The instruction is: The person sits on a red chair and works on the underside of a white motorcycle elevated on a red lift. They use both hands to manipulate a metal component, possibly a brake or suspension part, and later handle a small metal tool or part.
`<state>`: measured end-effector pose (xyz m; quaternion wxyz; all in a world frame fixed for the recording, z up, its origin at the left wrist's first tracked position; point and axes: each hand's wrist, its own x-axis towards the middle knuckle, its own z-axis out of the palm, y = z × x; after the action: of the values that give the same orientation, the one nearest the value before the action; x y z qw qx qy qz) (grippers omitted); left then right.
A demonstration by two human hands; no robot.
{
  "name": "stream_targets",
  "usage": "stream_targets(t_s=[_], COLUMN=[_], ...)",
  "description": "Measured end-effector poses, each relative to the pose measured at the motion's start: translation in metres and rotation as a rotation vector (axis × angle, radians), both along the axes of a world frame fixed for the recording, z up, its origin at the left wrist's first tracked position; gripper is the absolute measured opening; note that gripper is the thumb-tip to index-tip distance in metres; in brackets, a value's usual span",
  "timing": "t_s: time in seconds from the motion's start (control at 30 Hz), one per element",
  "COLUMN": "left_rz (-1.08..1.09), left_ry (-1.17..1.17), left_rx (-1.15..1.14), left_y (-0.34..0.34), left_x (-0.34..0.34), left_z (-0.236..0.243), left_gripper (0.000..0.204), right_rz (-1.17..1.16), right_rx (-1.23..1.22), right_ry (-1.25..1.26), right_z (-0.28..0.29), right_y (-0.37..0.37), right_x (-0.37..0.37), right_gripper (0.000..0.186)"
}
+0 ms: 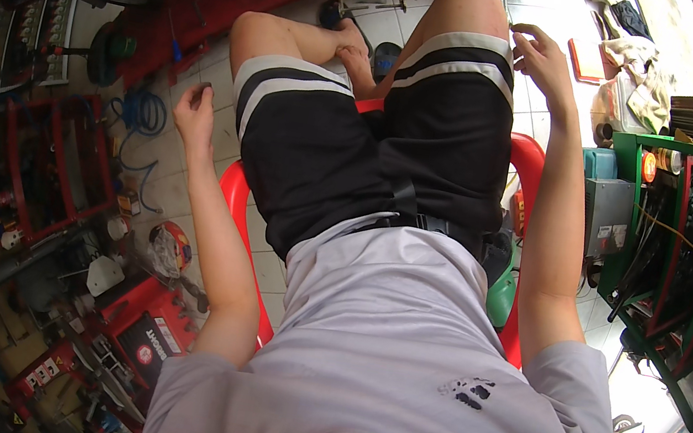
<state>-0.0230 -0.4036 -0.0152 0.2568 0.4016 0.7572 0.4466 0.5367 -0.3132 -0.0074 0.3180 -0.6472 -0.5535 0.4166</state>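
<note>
"What's lying left?"
"A coiled blue hose point(142, 115), near my left hand point(195, 112); its fingers are curling, whether touching I can't tell."
"And right of that?"
"Black, white-banded shorts point(431, 157) are covering my thighs; my right hand point(544, 64) is hanging, fingers apart, beside the far hem."

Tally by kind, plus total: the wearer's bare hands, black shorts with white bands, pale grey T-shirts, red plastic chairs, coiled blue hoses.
Bare hands (left hand, right hand): 2
Black white-banded shorts: 1
Pale grey T-shirt: 1
Red plastic chair: 1
Coiled blue hose: 1
Total: 6
</note>
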Motion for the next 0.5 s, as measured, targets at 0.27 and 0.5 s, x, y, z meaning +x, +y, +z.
stream_targets(t_s=[0.27, 0.5], left_rz=[-0.023, -0.014], left_ry=[0.009, 0.010], left_rx=[0.021, -0.001], left_y=[0.0005, 0.0011], left_x=[-0.0032, -0.0005], left_z=[-0.0014, 0.0009], left_gripper=[0.019, 0.019], right_rz=[-0.014, -0.061], right_rx=[0.009, -0.015], right_ry=[-0.059, -0.002], right_z=[0.0062, 0.0082], right_y=[-0.0016, -0.0017], right_x=[-0.0027, -0.0042], right_gripper=[0.037, 0.038])
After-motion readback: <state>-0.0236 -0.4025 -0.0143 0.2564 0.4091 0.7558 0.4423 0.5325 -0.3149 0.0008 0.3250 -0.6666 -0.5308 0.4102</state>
